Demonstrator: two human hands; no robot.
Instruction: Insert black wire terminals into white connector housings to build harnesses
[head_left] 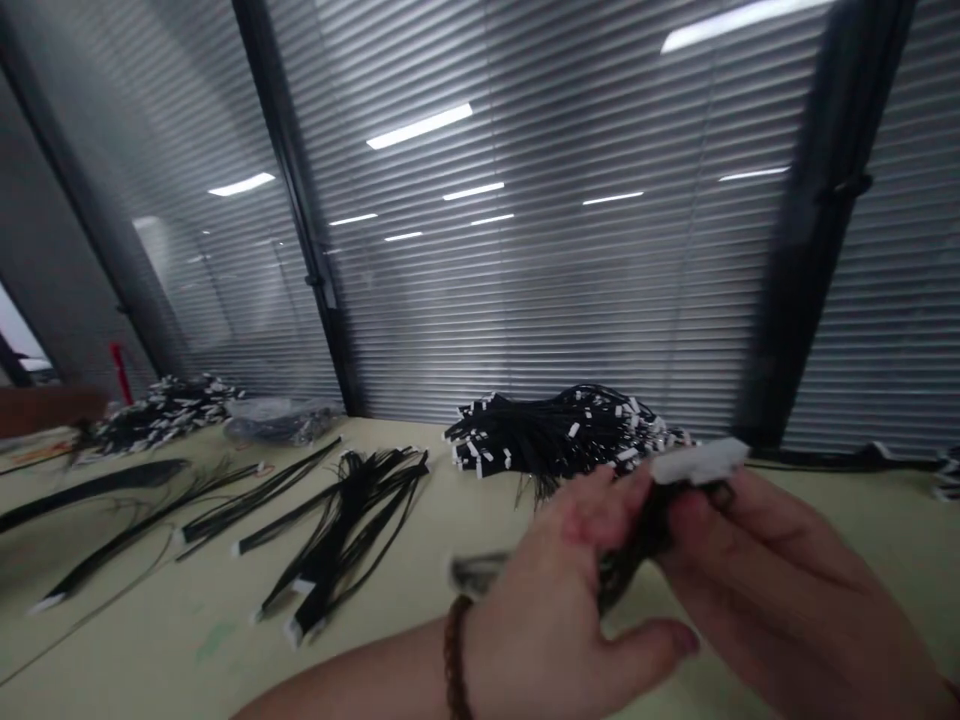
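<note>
Our left hand and right hand, both nearly shut, pinch 1 black wire bundle above the worktop, its white connector blurred, with 2 wire heaps beyond and looser bundles hard to count.

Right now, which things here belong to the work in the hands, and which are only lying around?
Part of the work: left hand, right hand, black wire bundle they hold, its white connector, probably the wire heap and laid-out wires.

Lying around: plastic bag, red object.
</note>
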